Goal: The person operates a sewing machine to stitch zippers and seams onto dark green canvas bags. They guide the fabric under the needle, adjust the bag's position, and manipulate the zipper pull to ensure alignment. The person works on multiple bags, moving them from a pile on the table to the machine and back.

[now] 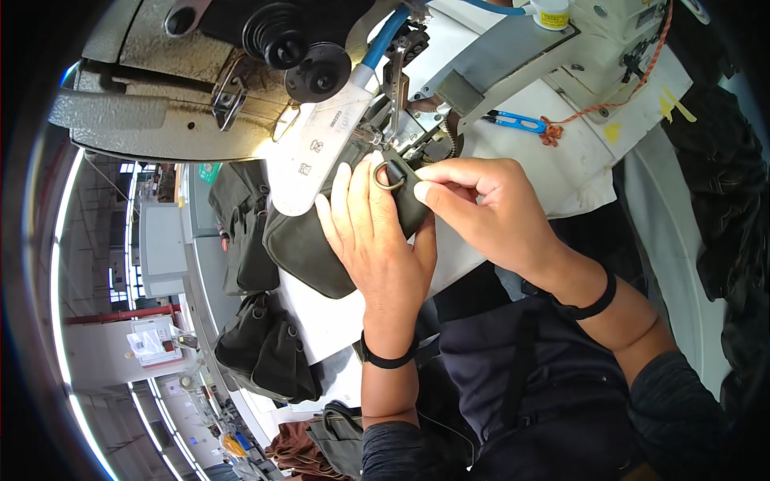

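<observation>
A dark green bag (309,248) lies under the sewing machine's stitching area (393,136). Flat on it rests my left hand (373,248), fingers stretched toward the machine and its thumb along the near edge. Beside those fingertips, a metal ring (392,188) hangs from a short dark loop at the bag's corner. My right hand (505,212) pinches the bag's edge just right of the ring, thumb and forefinger together. Under the machine parts and my fingers, the bag's far end is partly hidden.
The sewing machine's head (176,120) looms at upper left, with a white plate (301,180) beside the bag. Blue thread snips (517,122) on an orange cord lie to the right. Dark bags (265,353) sit at the table's left; dark material (714,160) hangs far right.
</observation>
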### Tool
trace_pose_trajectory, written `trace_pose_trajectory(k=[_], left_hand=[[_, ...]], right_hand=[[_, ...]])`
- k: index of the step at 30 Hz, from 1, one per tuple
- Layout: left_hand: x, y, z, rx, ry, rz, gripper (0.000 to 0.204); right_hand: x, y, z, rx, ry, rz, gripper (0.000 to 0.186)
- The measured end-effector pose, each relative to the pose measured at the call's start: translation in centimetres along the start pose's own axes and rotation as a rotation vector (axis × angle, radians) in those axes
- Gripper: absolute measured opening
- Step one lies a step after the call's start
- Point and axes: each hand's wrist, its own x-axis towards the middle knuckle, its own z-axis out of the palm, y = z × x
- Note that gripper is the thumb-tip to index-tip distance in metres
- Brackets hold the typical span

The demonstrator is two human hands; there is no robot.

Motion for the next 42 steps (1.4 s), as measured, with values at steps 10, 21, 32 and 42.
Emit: trace_pose_trajectory(k=[10, 21, 32, 42], left_hand=[[0.6, 0.2, -0.9, -0.144, 0.055, -0.029, 0.075], [-0.3, 0.4, 0.7, -0.374, 0.286, -0.054, 0.038], [2.0, 0.7, 0.8, -0.436, 0.317, -0.226, 0.008], [2.2, 1.5, 0.9, -0.465, 0.302, -0.336, 0.006]], right_hand=[[0.4, 0.5, 0.5, 0.031, 0.004, 0.021, 0.019], [0.1, 1.7, 1.1, -0.231, 0.144, -0.224, 0.020], [0.2, 0.8, 0.8, -0.202, 0.033, -0.056, 0.017], [1.0, 1.2, 1.2, -0.119, 0.116, -0.122, 0.023]])
